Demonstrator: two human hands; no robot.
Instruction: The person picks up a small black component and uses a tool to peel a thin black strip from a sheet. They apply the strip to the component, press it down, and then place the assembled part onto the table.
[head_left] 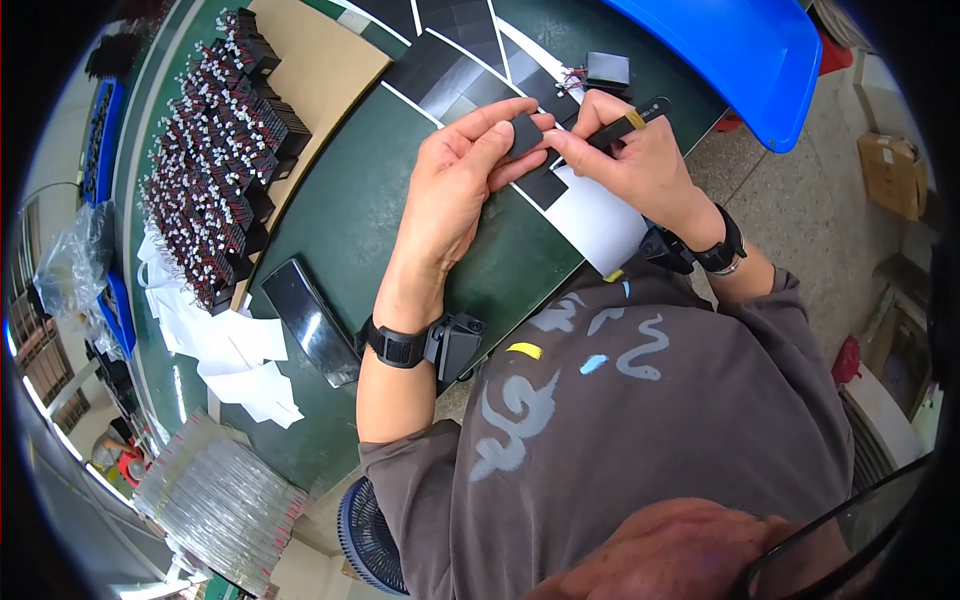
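My left hand (455,180) holds a small flat black rectangular block (523,137) between thumb and fingers, above the green table. Closed round a slim black tool with a yellow band, which looks like tweezers (612,131), my right hand (655,170) has its thumb and fingertip at the block's right edge. Whether a thin piece is pinched there is too small to tell. Beneath and beyond both hands lie black sheets (450,85) with white edges, cut into rectangles. A wired black battery pack (607,70) rests just beyond my right hand.
On the left, a cardboard sheet (335,50) carries rows of black packs (215,170) with red and black wires and white connectors. A phone (310,322) and white paper scraps (235,355) lie nearer. A blue bin (740,60) overhangs the far right edge.
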